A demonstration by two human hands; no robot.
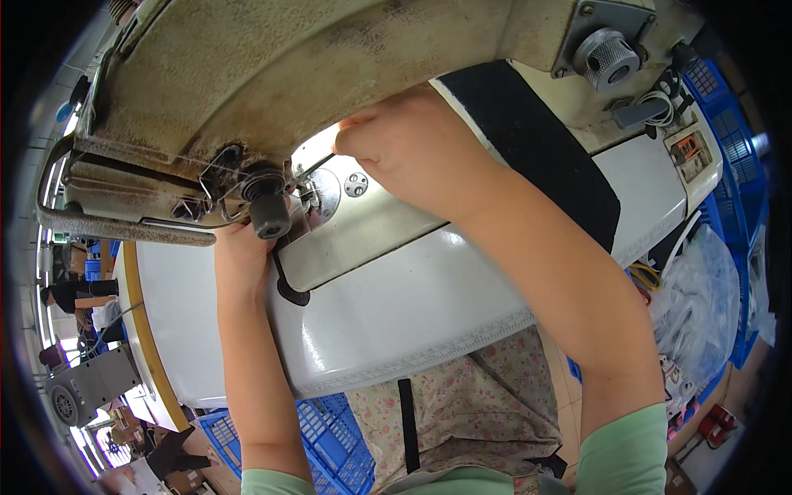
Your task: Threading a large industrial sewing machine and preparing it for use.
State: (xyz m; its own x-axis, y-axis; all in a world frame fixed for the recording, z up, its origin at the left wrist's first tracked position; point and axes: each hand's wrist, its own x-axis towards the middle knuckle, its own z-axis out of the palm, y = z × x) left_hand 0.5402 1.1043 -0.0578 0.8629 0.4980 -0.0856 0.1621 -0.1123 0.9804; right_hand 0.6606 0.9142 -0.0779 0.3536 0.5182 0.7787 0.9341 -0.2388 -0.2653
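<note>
An industrial sewing machine (330, 62) with a worn beige arm stretches across the top of the view. My right hand (400, 144) reaches under that arm, its fingers closed round a thin dark metal tool (317, 168); the tool slants down-left to the needle area beside the round needle plate (328, 196). My left hand (244, 256) is at the machine's head, beneath the black tension knob (271, 216). Its fingertips are mostly hidden behind the knob and metal parts, so what they touch cannot be made out.
A white table (396, 305) with a ruler-marked front edge holds the machine. A black lever (290, 289) lies near my left wrist, and a black pad (544, 140) beyond my right forearm. Blue crates (334, 437) stand below, with clear plastic bags (697, 289) at the right.
</note>
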